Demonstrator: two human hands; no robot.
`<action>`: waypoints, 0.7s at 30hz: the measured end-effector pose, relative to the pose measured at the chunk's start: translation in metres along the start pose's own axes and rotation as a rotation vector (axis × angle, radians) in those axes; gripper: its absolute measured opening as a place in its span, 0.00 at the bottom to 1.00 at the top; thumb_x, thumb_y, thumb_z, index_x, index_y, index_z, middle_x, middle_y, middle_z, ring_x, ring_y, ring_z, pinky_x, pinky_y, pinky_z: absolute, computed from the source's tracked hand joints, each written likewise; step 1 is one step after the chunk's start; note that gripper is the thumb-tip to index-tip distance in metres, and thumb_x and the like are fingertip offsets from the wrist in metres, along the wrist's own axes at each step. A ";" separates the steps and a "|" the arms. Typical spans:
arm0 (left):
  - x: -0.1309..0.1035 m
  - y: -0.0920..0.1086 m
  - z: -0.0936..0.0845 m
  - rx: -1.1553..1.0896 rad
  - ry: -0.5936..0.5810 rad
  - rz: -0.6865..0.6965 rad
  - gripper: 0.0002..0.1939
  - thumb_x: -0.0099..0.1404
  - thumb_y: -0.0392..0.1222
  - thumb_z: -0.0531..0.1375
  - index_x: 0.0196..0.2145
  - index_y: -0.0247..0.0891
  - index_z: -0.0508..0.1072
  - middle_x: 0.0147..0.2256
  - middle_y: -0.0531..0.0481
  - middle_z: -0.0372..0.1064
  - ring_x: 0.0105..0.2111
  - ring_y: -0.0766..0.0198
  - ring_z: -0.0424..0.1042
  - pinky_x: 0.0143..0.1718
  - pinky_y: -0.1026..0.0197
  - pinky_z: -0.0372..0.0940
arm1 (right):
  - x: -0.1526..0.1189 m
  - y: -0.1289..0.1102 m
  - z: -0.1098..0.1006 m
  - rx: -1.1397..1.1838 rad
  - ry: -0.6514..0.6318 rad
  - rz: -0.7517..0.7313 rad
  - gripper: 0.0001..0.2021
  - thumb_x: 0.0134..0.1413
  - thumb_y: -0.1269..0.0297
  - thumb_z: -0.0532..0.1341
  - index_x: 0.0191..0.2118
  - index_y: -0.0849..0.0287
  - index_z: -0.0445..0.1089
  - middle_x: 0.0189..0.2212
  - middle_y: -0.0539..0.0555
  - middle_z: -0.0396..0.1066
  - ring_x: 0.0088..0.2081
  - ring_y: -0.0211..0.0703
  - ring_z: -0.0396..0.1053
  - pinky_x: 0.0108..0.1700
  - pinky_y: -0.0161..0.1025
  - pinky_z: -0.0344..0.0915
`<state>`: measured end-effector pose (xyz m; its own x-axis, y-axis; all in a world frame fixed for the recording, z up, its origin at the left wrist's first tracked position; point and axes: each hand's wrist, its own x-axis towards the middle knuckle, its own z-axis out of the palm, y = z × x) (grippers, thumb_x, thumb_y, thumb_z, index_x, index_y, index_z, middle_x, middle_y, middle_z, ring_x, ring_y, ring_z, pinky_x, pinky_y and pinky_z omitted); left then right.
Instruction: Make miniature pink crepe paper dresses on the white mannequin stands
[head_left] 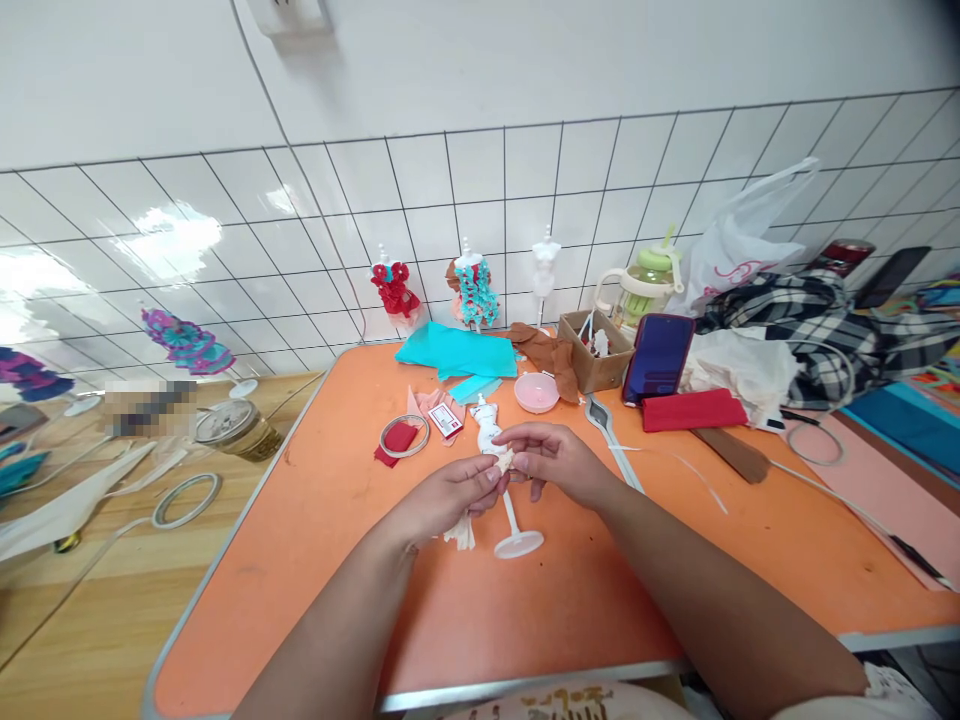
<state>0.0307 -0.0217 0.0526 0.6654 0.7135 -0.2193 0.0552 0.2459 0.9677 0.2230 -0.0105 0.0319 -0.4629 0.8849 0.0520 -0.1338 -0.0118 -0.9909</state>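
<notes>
Between the fingertips of both hands is a small cream crinkled strip (505, 461), crepe paper by its look. My left hand (466, 486) pinches it, and its fringed tail (460, 533) hangs below that hand. The right hand (559, 462) grips the other side with thumb and fingers, the rest of them curved. Just behind my hands a small white dress-form mannequin (487, 420) lies tilted on the table, its round base (518, 544) toward me and its middle partly hidden by my fingers.
Tweezers (609, 430) lie right of the mannequin. Behind are a pink dish (536, 393), turquoise sheets (456, 350) and a cardboard box (596, 350). A tape ring (404, 436) sits left. A phone (658, 358) leans at right. Dressed mannequins (395, 293) stand along the wall.
</notes>
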 end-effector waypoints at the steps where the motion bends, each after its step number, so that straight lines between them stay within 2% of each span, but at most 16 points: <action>1: 0.000 0.000 0.001 0.004 0.004 -0.002 0.18 0.64 0.55 0.55 0.32 0.35 0.64 0.24 0.57 0.48 0.22 0.71 0.44 0.23 0.64 0.41 | 0.000 -0.001 0.000 -0.023 -0.005 -0.003 0.19 0.45 0.55 0.67 0.42 0.58 0.73 0.30 0.52 0.70 0.31 0.40 0.70 0.21 0.32 0.70; 4: 0.000 0.001 0.004 0.034 0.000 0.002 0.18 0.64 0.55 0.55 0.34 0.34 0.65 0.24 0.57 0.48 0.22 0.71 0.44 0.23 0.64 0.41 | -0.001 -0.002 0.002 -0.076 0.036 -0.003 0.15 0.41 0.56 0.69 0.34 0.61 0.74 0.28 0.52 0.71 0.30 0.41 0.71 0.24 0.34 0.71; 6: 0.000 0.001 0.006 0.039 0.002 0.014 0.19 0.65 0.56 0.53 0.32 0.35 0.65 0.24 0.57 0.48 0.22 0.71 0.44 0.23 0.63 0.41 | -0.001 -0.002 0.004 -0.039 0.049 0.016 0.14 0.43 0.56 0.68 0.30 0.62 0.73 0.24 0.52 0.72 0.29 0.41 0.72 0.27 0.35 0.70; 10: 0.002 -0.001 0.009 -0.002 0.039 0.014 0.19 0.64 0.55 0.55 0.28 0.35 0.63 0.23 0.58 0.47 0.22 0.71 0.44 0.23 0.63 0.40 | -0.001 -0.001 0.002 0.070 0.040 0.058 0.15 0.45 0.54 0.67 0.30 0.61 0.71 0.23 0.52 0.73 0.27 0.40 0.72 0.31 0.37 0.69; 12: 0.003 -0.002 0.007 -0.047 0.082 0.005 0.18 0.62 0.55 0.58 0.28 0.35 0.63 0.24 0.58 0.48 0.21 0.72 0.43 0.23 0.63 0.40 | 0.001 -0.001 -0.005 0.012 0.020 0.070 0.16 0.47 0.52 0.65 0.34 0.60 0.71 0.27 0.52 0.73 0.29 0.40 0.71 0.32 0.37 0.69; 14: 0.004 -0.003 0.002 -0.115 0.135 0.021 0.17 0.61 0.53 0.59 0.28 0.35 0.63 0.23 0.58 0.48 0.21 0.73 0.43 0.23 0.64 0.40 | 0.004 0.001 -0.014 -0.213 0.053 0.042 0.16 0.52 0.51 0.61 0.39 0.59 0.70 0.32 0.53 0.72 0.32 0.40 0.70 0.33 0.38 0.67; 17: 0.003 -0.003 -0.005 -0.197 0.178 0.067 0.15 0.62 0.51 0.58 0.28 0.36 0.62 0.21 0.60 0.45 0.20 0.73 0.41 0.23 0.64 0.40 | 0.006 0.014 -0.025 -0.800 0.140 -0.017 0.12 0.55 0.56 0.59 0.41 0.58 0.69 0.37 0.55 0.70 0.39 0.45 0.67 0.40 0.41 0.63; 19: 0.002 -0.002 -0.008 -0.213 0.186 0.084 0.15 0.63 0.50 0.57 0.27 0.36 0.62 0.19 0.60 0.43 0.19 0.73 0.41 0.23 0.65 0.41 | 0.007 0.026 -0.028 -1.134 0.112 0.016 0.10 0.52 0.60 0.62 0.39 0.59 0.68 0.39 0.58 0.68 0.43 0.49 0.65 0.43 0.44 0.60; 21: 0.001 0.000 -0.008 -0.209 0.198 0.105 0.15 0.63 0.49 0.57 0.27 0.36 0.61 0.19 0.60 0.44 0.20 0.72 0.43 0.23 0.65 0.42 | 0.007 0.037 -0.029 -1.291 0.072 0.086 0.07 0.51 0.64 0.63 0.36 0.60 0.66 0.40 0.60 0.68 0.45 0.52 0.64 0.43 0.43 0.58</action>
<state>0.0256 -0.0155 0.0511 0.5000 0.8513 -0.1591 -0.1745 0.2790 0.9443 0.2398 0.0091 -0.0082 -0.3741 0.9272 0.0159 0.8496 0.3496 -0.3950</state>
